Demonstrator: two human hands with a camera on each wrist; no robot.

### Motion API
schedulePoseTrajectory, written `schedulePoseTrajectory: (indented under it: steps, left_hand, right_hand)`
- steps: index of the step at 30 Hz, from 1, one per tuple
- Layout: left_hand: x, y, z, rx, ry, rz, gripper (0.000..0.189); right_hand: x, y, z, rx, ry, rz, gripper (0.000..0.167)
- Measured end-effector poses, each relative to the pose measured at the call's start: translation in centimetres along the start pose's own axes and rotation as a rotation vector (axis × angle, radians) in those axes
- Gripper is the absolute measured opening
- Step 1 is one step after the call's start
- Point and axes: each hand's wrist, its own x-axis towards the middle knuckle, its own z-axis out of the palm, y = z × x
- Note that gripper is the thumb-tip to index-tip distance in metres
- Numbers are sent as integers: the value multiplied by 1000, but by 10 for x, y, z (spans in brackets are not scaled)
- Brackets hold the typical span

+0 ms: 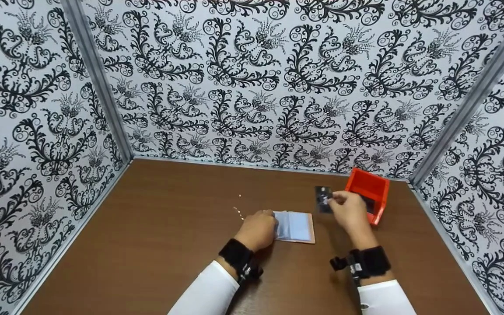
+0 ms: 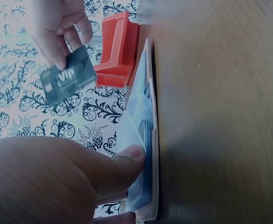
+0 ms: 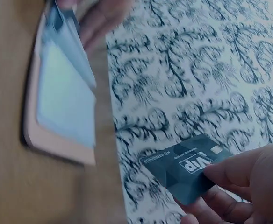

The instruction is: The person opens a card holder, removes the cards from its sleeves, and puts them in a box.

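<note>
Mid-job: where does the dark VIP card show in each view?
Head: the card is right of centre, in the right hand.
Left wrist: card at upper left.
Right wrist: card low, right of centre.
Shared landmark: the open booklet, upper left in the right wrist view, near centre otherwise.

The dark card point(image 3: 182, 171) reads "VIP" and, in smaller print, "NO".

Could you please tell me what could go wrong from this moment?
The VIP card is pinched near one edge by the right hand, so it might slip. The left hand holds the booklet at one side, and its thin, flexible pages might bend or fall closed if the card were pushed against them.
</note>
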Motion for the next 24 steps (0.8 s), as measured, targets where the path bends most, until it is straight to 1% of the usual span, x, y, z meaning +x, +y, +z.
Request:
schedulePoseTrajectory:
  steps: [2,8,13,15,18,22,24]
  left_hand:
    - [0,0,0,1,1,1,7]
    - [1,0,0,-11,-16,-5,7]
    - [1,0,-1,-16,-24,-9,8]
    - [1,0,-1,-18,-23,-8,8]
    - [1,-1,-1,-20,-26,-8,7]
    - [1,-1,-1,-17,-25,-3,7]
    - [1,-1,-1,-17,-34,-7,7]
  right_hand:
    - [1,3,-9,-26,54,-13,28]
    - [1,14,-34,-105,186,-12,28]
    - [3,32,-44,-181,271,-33,25]
    - [4,40,-45,-210,282,-29,25]
    - [5,49,-44,-261,270,-21,27]
    - [7,59,-40,-318,222,-1,27]
    - [7,64,-37,-338,212,-1,27]
